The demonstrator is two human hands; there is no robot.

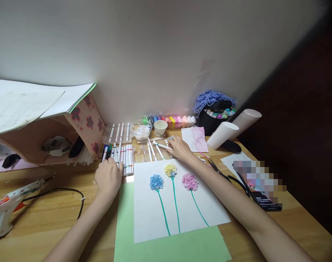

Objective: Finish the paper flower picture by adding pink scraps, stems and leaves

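Note:
My right hand [180, 148] is closed on a white marker [162, 145], whose tip points left over a clear tray of loose markers [151, 150]. My left hand [108, 175] rests with curled fingers at the front of an open marker case [128, 160]; its fingertips are partly hidden, and a white marker [120, 147] sticks up just beyond them. Between my arms lies a white sheet [146, 229] on green paper [168, 251]. It bears three crumbly flower heads, blue [156, 182], yellow [170, 170] and pink [189, 181], on drawn green stems.
A glue gun [7, 207] with its cord and a flowered box [86, 122] are on the left. Behind stand a bowl of scraps [141, 131] and a paper cup [160, 127]. Scissors [219, 170], white tubes [223, 135] and a black pen holder [206, 122] are on the right.

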